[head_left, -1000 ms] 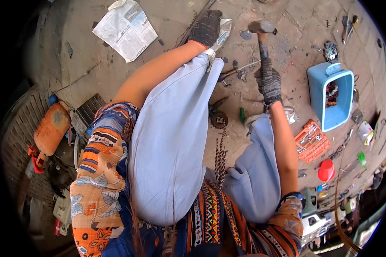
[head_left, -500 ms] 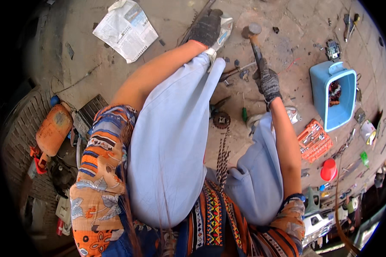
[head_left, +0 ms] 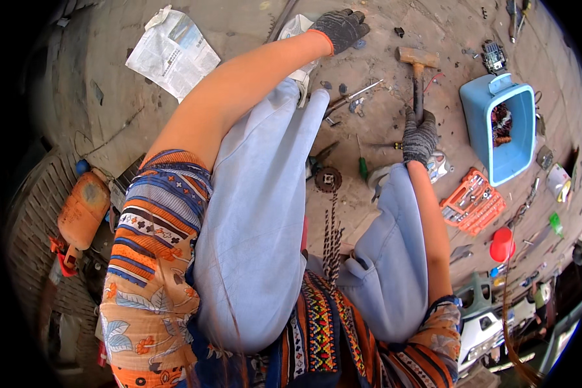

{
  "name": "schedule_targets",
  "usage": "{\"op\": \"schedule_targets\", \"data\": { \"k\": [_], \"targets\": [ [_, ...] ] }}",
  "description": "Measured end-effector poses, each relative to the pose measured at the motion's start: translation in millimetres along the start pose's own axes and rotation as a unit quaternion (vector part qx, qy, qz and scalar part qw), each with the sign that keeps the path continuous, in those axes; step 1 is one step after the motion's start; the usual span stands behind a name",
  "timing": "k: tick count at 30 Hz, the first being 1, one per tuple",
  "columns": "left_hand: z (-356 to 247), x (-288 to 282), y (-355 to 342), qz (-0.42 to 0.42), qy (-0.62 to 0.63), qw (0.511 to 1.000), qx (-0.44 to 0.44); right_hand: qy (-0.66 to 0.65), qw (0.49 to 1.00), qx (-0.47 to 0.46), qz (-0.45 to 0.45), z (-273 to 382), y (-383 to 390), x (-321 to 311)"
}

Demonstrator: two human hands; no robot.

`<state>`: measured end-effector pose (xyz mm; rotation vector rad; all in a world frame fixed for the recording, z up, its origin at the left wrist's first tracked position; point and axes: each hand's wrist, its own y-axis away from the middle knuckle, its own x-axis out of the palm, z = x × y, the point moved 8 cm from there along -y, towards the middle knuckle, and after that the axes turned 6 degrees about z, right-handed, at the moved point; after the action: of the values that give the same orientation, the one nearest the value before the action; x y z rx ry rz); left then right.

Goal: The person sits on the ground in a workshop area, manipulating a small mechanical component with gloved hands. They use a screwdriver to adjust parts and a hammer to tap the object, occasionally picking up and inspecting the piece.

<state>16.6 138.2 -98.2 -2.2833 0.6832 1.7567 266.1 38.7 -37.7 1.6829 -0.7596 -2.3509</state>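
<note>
Scene lit by bright, even daylight, soft shadows cast under the legs, strong fisheye bending toward a black rim, centre sharp, edges smeared, no glare seen

Sitting in a ground-level repair workshop: orange socket set [head_left: 473,200] at three o'clock, tool-strewn concrete floor [head_left: 239,19] at twelve.

Both hands wear dark grey knit gloves, the left hand's [head_left: 343,27] with an orange cuff. The hammer [head_left: 418,71] has a tan head and dark handle. Trousers [head_left: 258,213] are pale blue; sleeves [head_left: 152,258] are orange and navy striped with floral print. A light blue bin [head_left: 482,123], orange socket tray [head_left: 473,201], red lid [head_left: 502,244] and orange canister [head_left: 83,210] lie on the grey-brown floor [head_left: 252,19].
</note>
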Motion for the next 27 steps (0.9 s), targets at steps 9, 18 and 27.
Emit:
{"op": "schedule_targets", "data": {
  "k": [9, 18, 27],
  "targets": [
    [0.5, 8.1, -8.2, 0.081, 0.177, 0.979, -0.058, 0.136, 0.948, -0.242, -0.156, 17.0, 5.3, -15.7],
    [-87.2, -92.8, 16.4, 0.147, 0.588, 0.796, -0.013, -0.109, 0.926, -0.357, 0.051, 73.8, 5.5, -42.2],
    [-103.8, -111.0, 34.1, 0.163, 0.716, 0.679, 0.010, -0.011, 0.876, -0.468, -0.119, 97.7, 47.1, -73.6]
  ]
}}
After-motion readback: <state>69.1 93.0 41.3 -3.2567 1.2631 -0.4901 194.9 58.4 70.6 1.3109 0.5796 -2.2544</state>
